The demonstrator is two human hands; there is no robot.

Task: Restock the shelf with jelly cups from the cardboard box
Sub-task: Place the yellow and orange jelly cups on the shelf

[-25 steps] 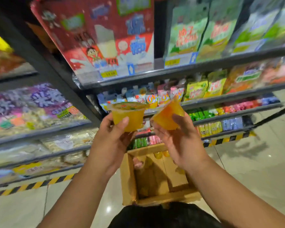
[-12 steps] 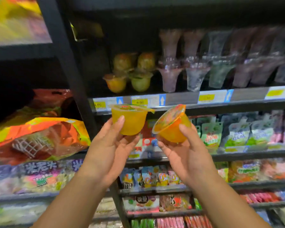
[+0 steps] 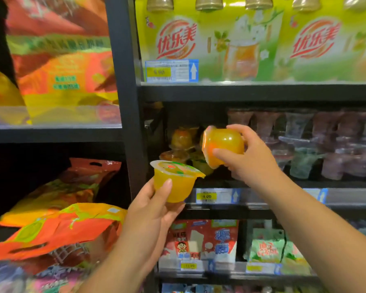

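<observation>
Tilted jelly cup (image 3: 222, 144) at frame centre, lid facing left, gripped by right hand (image 3: 249, 157) at the shelf (image 3: 262, 183) opening, near stacked cups (image 3: 181, 144). Upright jelly cup (image 3: 173, 180) just below-left, gripped by left hand (image 3: 152, 208). Price tag (image 3: 217, 196) underneath.

Green drink packs (image 3: 220, 43) on the top shelf read "优乐美" in red. A yellow price tag (image 3: 171, 71) below them reads 9.90. Another tag (image 3: 207, 196), one shelf lower, reads 4.00.
</observation>
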